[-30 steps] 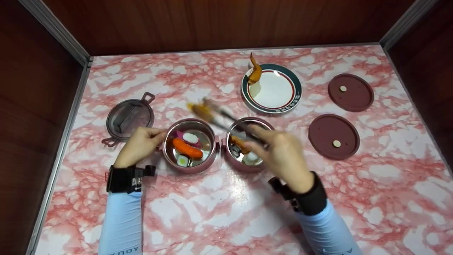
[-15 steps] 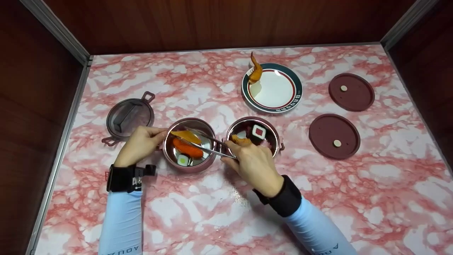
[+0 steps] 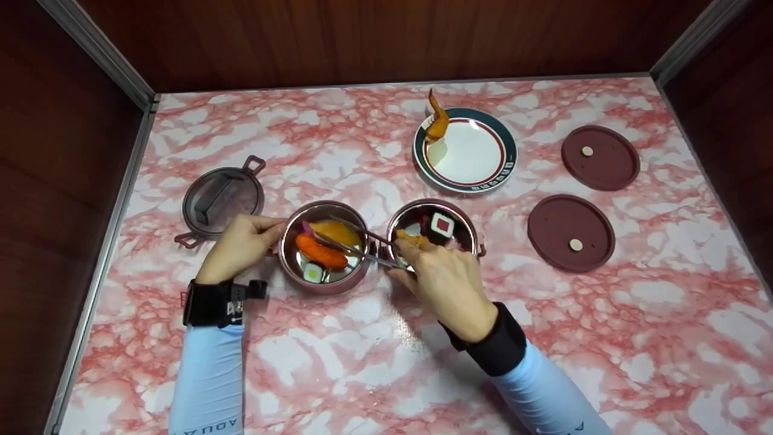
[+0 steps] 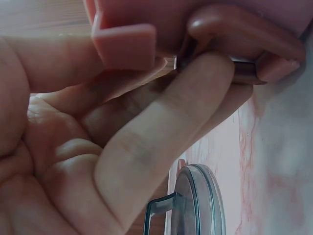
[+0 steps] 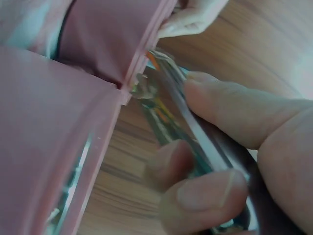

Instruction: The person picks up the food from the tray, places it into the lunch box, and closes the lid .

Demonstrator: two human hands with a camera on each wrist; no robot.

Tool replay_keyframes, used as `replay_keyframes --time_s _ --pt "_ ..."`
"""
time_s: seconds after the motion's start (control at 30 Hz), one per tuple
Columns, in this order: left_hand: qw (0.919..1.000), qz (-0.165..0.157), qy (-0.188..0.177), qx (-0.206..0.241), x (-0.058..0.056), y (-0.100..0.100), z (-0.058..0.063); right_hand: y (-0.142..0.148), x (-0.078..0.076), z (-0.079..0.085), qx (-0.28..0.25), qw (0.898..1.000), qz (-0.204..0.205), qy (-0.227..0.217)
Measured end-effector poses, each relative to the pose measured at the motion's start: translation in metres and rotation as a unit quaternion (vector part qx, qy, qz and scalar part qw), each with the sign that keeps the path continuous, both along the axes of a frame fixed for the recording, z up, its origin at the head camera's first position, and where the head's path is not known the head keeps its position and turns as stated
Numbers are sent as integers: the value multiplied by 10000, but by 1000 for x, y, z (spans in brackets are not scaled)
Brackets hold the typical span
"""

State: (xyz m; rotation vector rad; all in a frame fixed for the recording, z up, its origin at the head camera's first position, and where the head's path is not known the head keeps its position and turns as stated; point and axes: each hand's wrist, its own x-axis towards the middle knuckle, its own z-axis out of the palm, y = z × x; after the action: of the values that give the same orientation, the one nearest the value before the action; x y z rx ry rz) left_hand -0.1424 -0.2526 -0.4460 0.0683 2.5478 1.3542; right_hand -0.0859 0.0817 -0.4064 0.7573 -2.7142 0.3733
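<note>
News from the left pot (image 3: 326,289)?

The yellow piece (image 3: 338,232) has shifted rightward inside it, uncovering a purple thing (image 3: 308,228); that transfer looks nearly done.

And the fingers?

Right hand (image 3: 450,284): gripping the tongs (image 5: 195,125). Left hand (image 3: 238,248): curled round that pot's handle (image 4: 249,27).

On a red-and-white marbled table (image 3: 338,374), two pink pots (image 3: 418,211) stand side by side. A person's left hand (image 3: 240,246) grips the left pot (image 3: 323,290) at its side; inside lie an orange sausage shape (image 3: 321,252), a yellow piece (image 3: 335,231) and a green-centred roll (image 3: 313,272). The right hand (image 3: 450,287) holds metal tongs (image 3: 375,258), their tips at the yellow piece. Beyond sits a green-rimmed plate (image 3: 477,160), a chicken wing (image 3: 436,128) on its edge.
</note>
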Motion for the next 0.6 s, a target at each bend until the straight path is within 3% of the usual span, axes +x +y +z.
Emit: replay_keyframes --time_s 0.2,0.6 --pt "10000 20 -13 40 -1 1 0 0 10 6 328 9992 -166 130" --pt "9999 -48 152 -15 -1 0 -1 1 13 10 269 9995 -187 48"
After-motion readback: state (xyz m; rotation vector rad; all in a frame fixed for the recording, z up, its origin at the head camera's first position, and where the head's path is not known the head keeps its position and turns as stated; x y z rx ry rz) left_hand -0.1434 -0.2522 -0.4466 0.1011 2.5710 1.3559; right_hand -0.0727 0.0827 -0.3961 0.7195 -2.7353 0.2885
